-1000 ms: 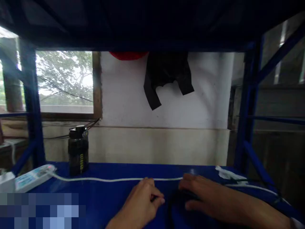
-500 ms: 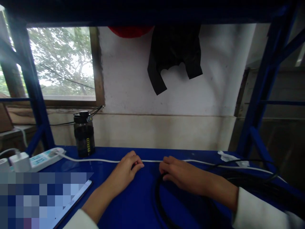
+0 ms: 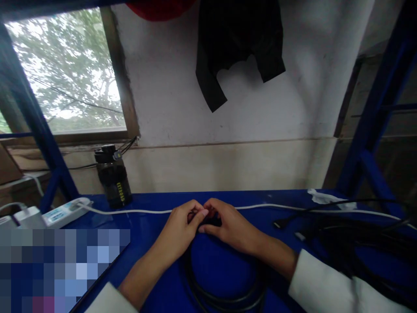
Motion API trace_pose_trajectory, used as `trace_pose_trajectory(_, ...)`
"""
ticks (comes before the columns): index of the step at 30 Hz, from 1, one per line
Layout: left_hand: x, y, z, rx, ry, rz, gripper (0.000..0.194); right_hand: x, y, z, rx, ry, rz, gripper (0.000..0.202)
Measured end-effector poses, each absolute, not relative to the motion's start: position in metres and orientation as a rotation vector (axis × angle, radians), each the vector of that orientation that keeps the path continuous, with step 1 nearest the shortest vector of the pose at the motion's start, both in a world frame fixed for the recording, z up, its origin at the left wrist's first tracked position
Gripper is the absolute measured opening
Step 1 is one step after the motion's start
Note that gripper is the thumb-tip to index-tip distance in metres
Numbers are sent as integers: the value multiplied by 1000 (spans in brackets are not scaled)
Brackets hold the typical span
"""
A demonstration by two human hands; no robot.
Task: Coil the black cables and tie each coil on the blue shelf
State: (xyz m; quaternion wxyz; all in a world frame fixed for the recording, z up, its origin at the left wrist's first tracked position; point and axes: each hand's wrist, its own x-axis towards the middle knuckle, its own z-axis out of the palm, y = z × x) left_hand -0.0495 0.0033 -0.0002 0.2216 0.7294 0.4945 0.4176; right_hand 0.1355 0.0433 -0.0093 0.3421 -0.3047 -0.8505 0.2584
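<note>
Blk cable (image 3: 189,270) in L+R hands (image 3: 180,228)

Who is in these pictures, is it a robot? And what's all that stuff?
There's no robot here, just a person with two bare hands. Every picture comes from one camera on the person's head, looking forward and down.

The left hand and right hand meet at a looped black cable. They seem to be holding it, but the fingers hide exactly how.

On the blue surface are a dark bottle, a power strip, a long white cable and, on the right, more black cables.
</note>
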Motion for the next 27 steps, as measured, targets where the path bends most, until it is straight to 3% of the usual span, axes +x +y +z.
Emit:
trace_pose_trajectory(5, -38, 3, 2, 1863, 1341, 1174, 25, 142, 34, -2, -728, -2119, 642, 18)
trace_pose_trajectory(12, -34, 3, 7, 1677, 1346, 1337, 25, 146, 31, -3, -678, -2053, 545, 26)
trace_pose_trajectory(27, -45, 2, 6, 1634, 1278, 1312, 28, 150, 28, -3, -654, -2115, 372, 3)
